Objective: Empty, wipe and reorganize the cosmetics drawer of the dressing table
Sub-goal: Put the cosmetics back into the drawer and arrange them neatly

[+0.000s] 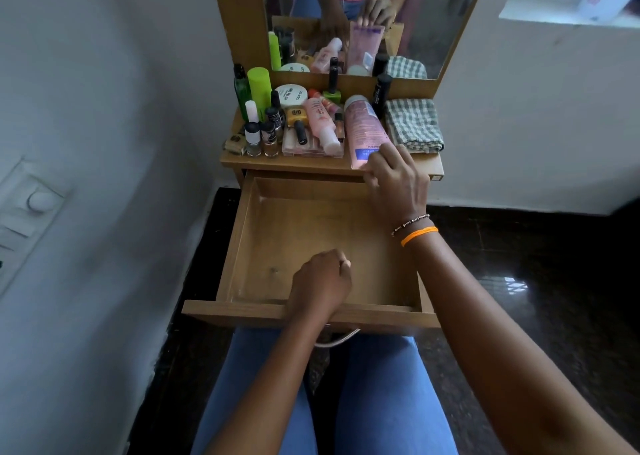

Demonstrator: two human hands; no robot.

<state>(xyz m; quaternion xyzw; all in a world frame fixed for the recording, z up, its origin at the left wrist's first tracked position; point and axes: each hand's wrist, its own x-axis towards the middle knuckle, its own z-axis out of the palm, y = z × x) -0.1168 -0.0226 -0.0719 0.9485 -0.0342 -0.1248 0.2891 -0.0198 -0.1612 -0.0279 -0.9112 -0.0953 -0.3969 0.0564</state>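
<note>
Nearest the head camera, the left hand (pixel 320 283) is held as a loose fist, gripping nothing, over the bare wooden drawer (pixel 239 236). Emptying is judged done; wiping and restocking remain. On the tabletop (pixel 434 165) beyond, the pink squeeze tube (pixel 365 127) is pinched by the right hand (pixel 398 177), beside glossy nail-polish bottles (pixel 263 136) and a folded checked cloth (pixel 414 125).

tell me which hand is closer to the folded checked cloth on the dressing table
Right. The right hand holds the end of the pink tube lying just beside the checked cloth. The left hand is curled over the open drawer, near its front edge, well away.
</note>
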